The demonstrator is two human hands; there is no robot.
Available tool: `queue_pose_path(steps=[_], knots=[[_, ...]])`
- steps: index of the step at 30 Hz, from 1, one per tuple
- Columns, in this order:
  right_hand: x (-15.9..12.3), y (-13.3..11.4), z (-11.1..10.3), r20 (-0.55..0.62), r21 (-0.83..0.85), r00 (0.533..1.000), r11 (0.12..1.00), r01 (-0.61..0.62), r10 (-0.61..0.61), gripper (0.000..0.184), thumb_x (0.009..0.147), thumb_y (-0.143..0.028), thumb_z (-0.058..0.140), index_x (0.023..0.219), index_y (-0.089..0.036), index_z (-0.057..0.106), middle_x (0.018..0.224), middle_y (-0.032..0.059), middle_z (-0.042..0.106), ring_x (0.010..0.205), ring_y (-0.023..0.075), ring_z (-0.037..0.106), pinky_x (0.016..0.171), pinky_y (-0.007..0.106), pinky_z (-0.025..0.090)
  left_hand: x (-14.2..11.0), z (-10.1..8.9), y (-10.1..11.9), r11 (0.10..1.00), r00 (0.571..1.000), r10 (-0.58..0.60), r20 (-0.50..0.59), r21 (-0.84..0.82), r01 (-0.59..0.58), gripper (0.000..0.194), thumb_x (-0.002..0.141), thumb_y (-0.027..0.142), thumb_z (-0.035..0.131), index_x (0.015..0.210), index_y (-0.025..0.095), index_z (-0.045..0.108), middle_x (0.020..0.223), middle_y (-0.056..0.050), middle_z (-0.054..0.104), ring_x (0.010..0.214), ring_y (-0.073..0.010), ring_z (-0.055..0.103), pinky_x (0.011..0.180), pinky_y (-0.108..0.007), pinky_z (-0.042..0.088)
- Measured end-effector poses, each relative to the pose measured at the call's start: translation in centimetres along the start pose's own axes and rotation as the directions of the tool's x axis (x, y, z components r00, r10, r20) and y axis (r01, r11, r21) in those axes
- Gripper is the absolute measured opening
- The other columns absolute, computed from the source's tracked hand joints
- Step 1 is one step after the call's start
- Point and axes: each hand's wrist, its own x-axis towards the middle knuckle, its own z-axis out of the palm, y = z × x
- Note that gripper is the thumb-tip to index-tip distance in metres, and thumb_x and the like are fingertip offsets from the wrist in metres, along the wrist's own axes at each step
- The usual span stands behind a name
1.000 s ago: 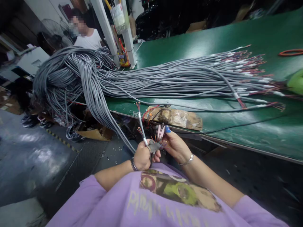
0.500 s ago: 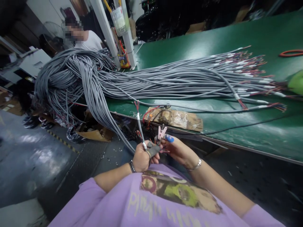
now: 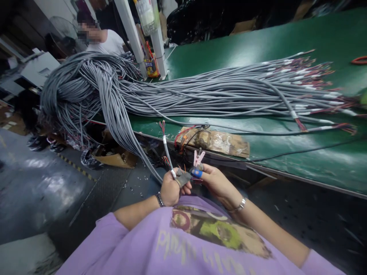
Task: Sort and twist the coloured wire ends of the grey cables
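Note:
My left hand is closed around grey cables; a worn grey cover wraps its thumb. Two cable ends with white bands and bare-cut coloured wires stick up past this hand, the taller being the cable end. Facing it, my right hand pinches with a blue-wrapped thumb. Thin reddish wires show at its fingertips, partly hidden by the fingers. Just above those fingertips, at the bench edge, stands a pink clothes peg; its fixing is hidden.
A thick bundle of grey cables lies along the green bench, drooping off its left end. A battered board sits at the bench's front edge. Behind a white post is another person. An open carton stands below.
My right thumb has come down from its raised position and moved left, closing against the fingers. My left hand keeps its grip on the cables. The view has shifted slightly.

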Motion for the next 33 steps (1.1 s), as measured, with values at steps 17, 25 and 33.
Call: queue_pose_path(steps=[17, 25, 33], knots=[[-1.1, -0.4, 1.8, -0.014, 0.113, 0.997, 0.991, 0.073, -0.072, 0.032, 0.052, -0.041, 0.084, 0.060, -0.021, 0.060, 0.050, -0.0047, 0.056, 0.051, 0.0129, 0.050, 0.055, 0.027, 0.039, 0.2, 0.1, 0.1, 0.999, 0.998, -0.046, 0.039, -0.001, 0.046, 0.047, 0.052, 0.053, 0.078, 0.057, 0.018, 0.048, 0.042, 0.003, 0.056, 0.031, -0.0066, 0.046, 0.033, -0.017, 0.026], [0.1, 1.2, -0.4, -0.030, 0.215, 0.996, 0.973, 0.089, -0.084, 0.029, 0.065, -0.043, 0.078, 0.063, -0.021, 0.060, 0.058, -0.0020, 0.057, 0.054, 0.0126, 0.046, 0.057, 0.028, 0.040, 0.1, 0.1, 0.3, 0.994, 0.999, -0.034, 0.042, -0.104, 0.038, 0.049, 0.047, 0.053, 0.081, 0.058, 0.018, 0.048, 0.041, 0.003, 0.056, 0.029, -0.0078, 0.046, 0.030, -0.017, 0.027], [1.8, -0.7, 0.2, 0.108, 0.232, 0.992, 0.972, 0.046, -0.072, 0.049, 0.058, -0.066, 0.075, 0.075, -0.020, 0.069, 0.067, 0.0018, 0.064, 0.061, 0.0156, 0.053, 0.058, 0.029, 0.043, 0.2, 1.1, 0.7, 0.989, 0.988, -0.072, 0.139, -0.120, 0.089, 0.051, 0.047, 0.052, 0.082, 0.059, 0.018, 0.047, 0.040, 0.004, 0.054, 0.028, -0.0068, 0.043, 0.030, -0.017, 0.029]])
